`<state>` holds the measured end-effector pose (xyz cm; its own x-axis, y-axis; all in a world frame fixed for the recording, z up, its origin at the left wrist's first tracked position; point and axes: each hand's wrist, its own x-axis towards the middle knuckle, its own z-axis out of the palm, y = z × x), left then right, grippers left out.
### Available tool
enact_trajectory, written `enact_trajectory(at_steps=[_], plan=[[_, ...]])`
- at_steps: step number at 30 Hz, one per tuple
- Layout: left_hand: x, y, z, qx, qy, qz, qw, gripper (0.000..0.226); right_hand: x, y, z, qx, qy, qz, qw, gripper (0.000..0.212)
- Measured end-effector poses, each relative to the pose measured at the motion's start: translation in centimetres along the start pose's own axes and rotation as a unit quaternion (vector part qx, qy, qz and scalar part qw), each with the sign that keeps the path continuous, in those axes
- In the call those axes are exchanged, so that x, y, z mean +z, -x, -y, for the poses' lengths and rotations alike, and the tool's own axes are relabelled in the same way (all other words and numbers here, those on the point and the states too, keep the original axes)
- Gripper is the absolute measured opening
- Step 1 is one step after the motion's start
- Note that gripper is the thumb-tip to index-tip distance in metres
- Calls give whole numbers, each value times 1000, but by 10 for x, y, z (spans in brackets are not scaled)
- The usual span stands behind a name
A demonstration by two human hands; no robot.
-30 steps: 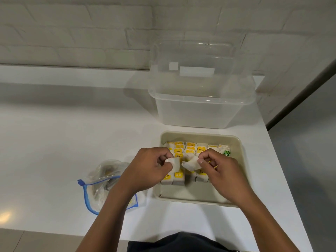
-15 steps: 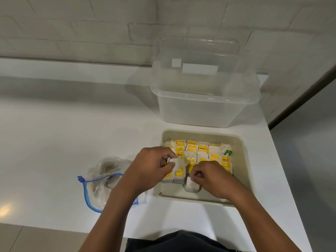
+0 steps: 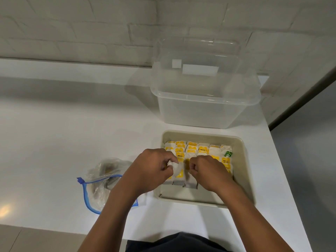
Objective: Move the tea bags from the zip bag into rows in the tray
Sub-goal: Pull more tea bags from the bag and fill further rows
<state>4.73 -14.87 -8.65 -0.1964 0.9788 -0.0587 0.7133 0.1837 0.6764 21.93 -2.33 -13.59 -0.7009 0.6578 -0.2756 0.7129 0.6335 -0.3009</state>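
Nearest the camera, 2 bare forearms reach forward over the white counter (image 3: 54, 142) from a dark garment at the bottom edge. The left hand (image 3: 152, 170) has its fingers curled tight around a crumpled white tea bag (image 3: 175, 166), held just above the front left of the rows. The right hand (image 3: 209, 171) is balled over the front row, fingers bent in and pressing down among the packets; whether it pinches one cannot be told. Both hands work inside the beige tray (image 3: 243, 160), where the tea bags (image 3: 190, 150), white with yellow labels, stand packed in rows against the far wall, 1 green-tagged one at the right end. Left of the tray lies the zip bag (image 3: 101, 180), crumpled, its blue seal open, with contents still inside. Beyond the tray sits a clear plastic bin (image 3: 203, 106) against the white brick wall (image 3: 81, 30).
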Motion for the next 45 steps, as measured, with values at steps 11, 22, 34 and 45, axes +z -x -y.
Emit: enact_trajectory(at_steps=[11,22,34,45], plan=[[-1,-4,1,7,-11,11,1000,17,-4,1,-4,11,-19,27,999,13],[2,-5,3,6,-3,12,1000,17,-30,28,-6,-13,-142,110,984,17],[3,-5,3,7,-3,10,1000,16,-20,27,-5,-22,-109,93,989,19],[5,-4,7,7,-1,14,1000,13,-19,15,-5,-10,-91,108,990,16]])
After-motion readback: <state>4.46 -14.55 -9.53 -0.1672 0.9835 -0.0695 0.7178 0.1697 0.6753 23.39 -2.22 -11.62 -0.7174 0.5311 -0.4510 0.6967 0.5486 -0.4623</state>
